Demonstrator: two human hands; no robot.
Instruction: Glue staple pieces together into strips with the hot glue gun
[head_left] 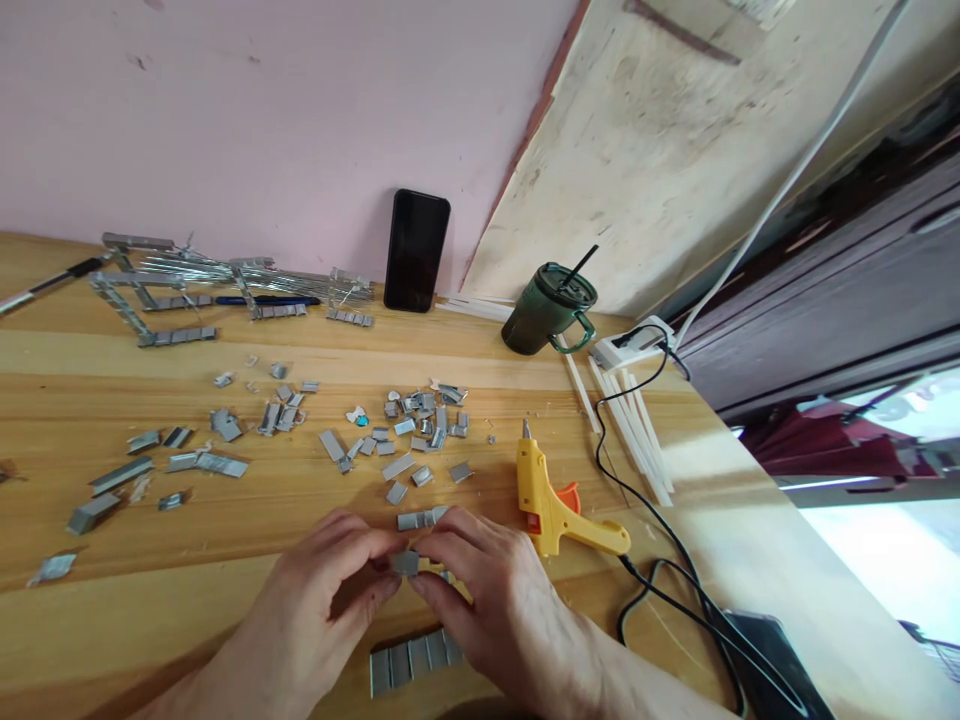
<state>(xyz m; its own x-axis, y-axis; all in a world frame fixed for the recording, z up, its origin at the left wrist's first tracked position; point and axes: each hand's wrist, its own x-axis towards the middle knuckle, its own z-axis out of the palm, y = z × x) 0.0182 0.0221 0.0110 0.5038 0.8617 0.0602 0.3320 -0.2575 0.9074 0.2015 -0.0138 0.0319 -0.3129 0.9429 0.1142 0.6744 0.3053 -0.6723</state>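
Between both hands a small grey folded metal piece (406, 563) is held just above the wooden table. My left hand (319, 590) pinches its left side with thumb and forefinger. From the other side, the thumb and forefinger of my right hand (491, 590) close on the same piece. Another short metal strip (420, 519) lies just beyond the fingertips. Below my hands is a longer row of joined grey metal segments (412, 660), its right end hidden by my right hand. Several loose metal pieces (424, 415) are scattered farther back.
A yellow glue gun (544, 500) lies to the right, its black cord trailing over the table. White glue sticks (634, 430), a power strip (634, 343) and a green mug (536, 310) stand behind it. A phone (416, 250) leans on the wall; metal frame structures (180, 335) stand left.
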